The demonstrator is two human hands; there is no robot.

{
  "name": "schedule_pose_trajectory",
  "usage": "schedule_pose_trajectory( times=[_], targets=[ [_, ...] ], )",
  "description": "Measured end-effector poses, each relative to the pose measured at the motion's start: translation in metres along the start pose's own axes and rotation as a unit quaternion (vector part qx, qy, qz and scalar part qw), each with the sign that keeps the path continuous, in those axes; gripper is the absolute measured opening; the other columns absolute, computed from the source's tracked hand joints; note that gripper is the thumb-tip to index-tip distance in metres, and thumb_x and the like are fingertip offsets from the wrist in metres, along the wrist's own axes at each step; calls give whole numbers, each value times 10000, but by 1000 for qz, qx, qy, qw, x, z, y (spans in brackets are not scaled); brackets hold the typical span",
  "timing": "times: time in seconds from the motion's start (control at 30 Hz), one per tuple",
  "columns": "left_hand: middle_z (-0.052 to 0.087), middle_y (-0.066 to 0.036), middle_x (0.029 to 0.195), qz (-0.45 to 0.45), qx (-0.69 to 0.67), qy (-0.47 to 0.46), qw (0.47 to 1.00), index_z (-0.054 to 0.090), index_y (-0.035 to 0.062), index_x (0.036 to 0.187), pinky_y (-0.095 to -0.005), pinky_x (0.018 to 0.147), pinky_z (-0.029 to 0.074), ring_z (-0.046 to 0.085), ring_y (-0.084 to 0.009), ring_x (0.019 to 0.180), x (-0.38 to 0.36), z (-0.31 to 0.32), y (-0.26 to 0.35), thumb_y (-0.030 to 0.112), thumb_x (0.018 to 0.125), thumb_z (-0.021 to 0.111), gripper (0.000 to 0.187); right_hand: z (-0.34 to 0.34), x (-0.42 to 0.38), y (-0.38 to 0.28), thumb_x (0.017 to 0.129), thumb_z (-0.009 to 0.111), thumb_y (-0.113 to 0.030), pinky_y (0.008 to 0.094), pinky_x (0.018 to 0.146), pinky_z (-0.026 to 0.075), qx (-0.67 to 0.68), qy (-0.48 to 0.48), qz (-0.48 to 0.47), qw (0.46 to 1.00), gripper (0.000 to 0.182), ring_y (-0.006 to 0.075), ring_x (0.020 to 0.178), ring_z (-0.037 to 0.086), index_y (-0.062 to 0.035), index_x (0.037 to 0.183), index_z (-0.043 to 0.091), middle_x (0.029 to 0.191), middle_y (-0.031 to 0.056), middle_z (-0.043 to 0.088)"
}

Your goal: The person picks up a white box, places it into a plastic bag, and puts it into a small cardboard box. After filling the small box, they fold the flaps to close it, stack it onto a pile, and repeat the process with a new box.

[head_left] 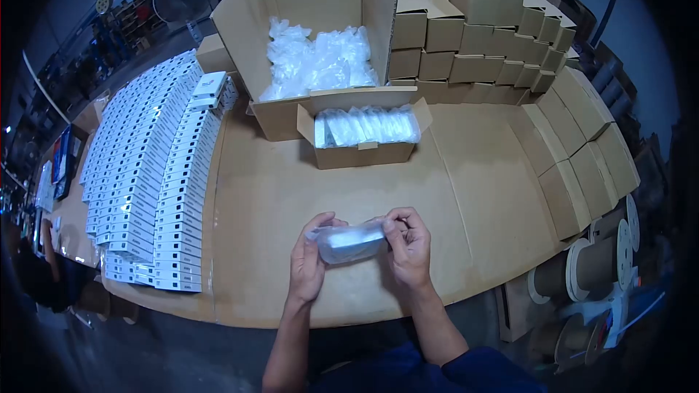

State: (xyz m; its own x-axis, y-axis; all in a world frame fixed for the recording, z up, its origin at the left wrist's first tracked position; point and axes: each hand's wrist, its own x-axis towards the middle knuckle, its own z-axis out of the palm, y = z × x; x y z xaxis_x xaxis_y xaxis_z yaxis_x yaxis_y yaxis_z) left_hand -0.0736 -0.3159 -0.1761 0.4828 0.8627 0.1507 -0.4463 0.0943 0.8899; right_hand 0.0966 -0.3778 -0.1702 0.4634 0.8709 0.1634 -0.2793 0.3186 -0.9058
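Between my two hands, above the cardboard-covered table (pixel 277 175), is a small white box in a clear plastic bag (pixel 352 242). My left hand (pixel 312 258) grips its left end, thumb in front. My right hand (pixel 409 246) pinches the bag's right end between thumb and fingers. Beyond them stands an open carton (pixel 364 157) holding a row of bagged white boxes (pixel 368 125). Behind it, a large open cardboard box (pixel 306 0) contains a heap of clear plastic bags (pixel 320 58).
At the left, white boxes (pixel 145 153) stand in tall stacked rows, with one white box (pixel 209 86) lying on top. Closed brown cartons (pixel 480 36) are piled at the back right and along the right edge (pixel 575 153). Spools (pixel 590 269) stand below the right edge. Another person's arm (pixel 49 247) shows far left.
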Motion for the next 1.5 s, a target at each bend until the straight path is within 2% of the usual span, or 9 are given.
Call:
schedule_pose_trajectory(
  times=[0.13,0.27,0.5,0.57,0.73,0.9,1.1,1.2,1.5],
  targets=[
    [556,-159,1359,-97,-63,26,993,390,23,1512,-374,1024,533,554,-248,1293,-10,5,-6,415,1129,394,548,22,-7,-4,1066,580,-73,215,736,484,-78,132,-17,988,85,69,832,598,6,1088,555,893,29,623],
    [619,-116,1280,-92,46,48,993,496,22,1420,-398,957,593,620,-206,1207,-11,10,-15,268,1096,542,409,25,-12,1,1059,586,-65,239,812,534,-71,112,-54,990,106,119,889,680,5,1114,528,964,122,713],
    [695,-131,1115,-99,-69,158,980,637,-4,1159,-412,827,672,736,-237,995,-6,14,-16,209,1087,544,243,14,-7,-3,1062,567,-83,363,1088,459,68,80,48,993,244,292,1197,667,-17,1277,473,1313,318,643],
    [700,-135,1104,-91,-63,174,979,633,-14,1158,-413,830,671,738,-243,994,-2,13,-13,209,1087,546,249,11,-2,-3,1036,598,-64,391,1065,486,-40,27,-108,993,228,295,1244,639,-7,1251,547,1379,325,596],
    [703,-147,1079,-97,-57,169,979,636,-18,1141,-394,825,657,733,-226,963,1,11,-10,232,1095,531,275,-10,13,-29,886,756,-43,407,1061,496,-280,-247,-120,920,247,347,1285,622,-49,1132,779,1419,230,610],
    [679,-182,1110,-88,-125,167,974,553,-11,1231,-410,818,658,725,-269,999,1,7,-17,249,1117,459,298,-11,20,-28,838,789,-15,377,927,549,-293,-223,-37,929,327,291,1059,719,-40,1163,763,1136,153,765],
    [611,-168,1233,-57,-72,104,990,415,75,1518,-381,933,609,667,-276,1139,-1,16,19,192,1090,525,457,-17,21,-20,838,775,14,380,1046,521,-277,-185,5,943,309,289,1205,682,20,1145,743,1174,172,757],
    [600,-175,1282,21,182,-10,983,380,92,1568,-359,993,580,617,-295,1225,-5,6,10,82,1029,614,587,-23,22,-13,852,764,10,424,1106,476,-276,-201,-4,940,285,325,1311,609,21,1136,744,1196,176,749],
    [540,-169,1422,-2,285,-71,956,638,-34,1156,-314,927,568,631,-202,1156,7,-14,17,-19,964,665,195,-14,30,-33,772,848,-85,441,1042,498,-391,-210,-141,885,366,348,1264,594,-50,1122,748,1266,85,713]
  ],
)
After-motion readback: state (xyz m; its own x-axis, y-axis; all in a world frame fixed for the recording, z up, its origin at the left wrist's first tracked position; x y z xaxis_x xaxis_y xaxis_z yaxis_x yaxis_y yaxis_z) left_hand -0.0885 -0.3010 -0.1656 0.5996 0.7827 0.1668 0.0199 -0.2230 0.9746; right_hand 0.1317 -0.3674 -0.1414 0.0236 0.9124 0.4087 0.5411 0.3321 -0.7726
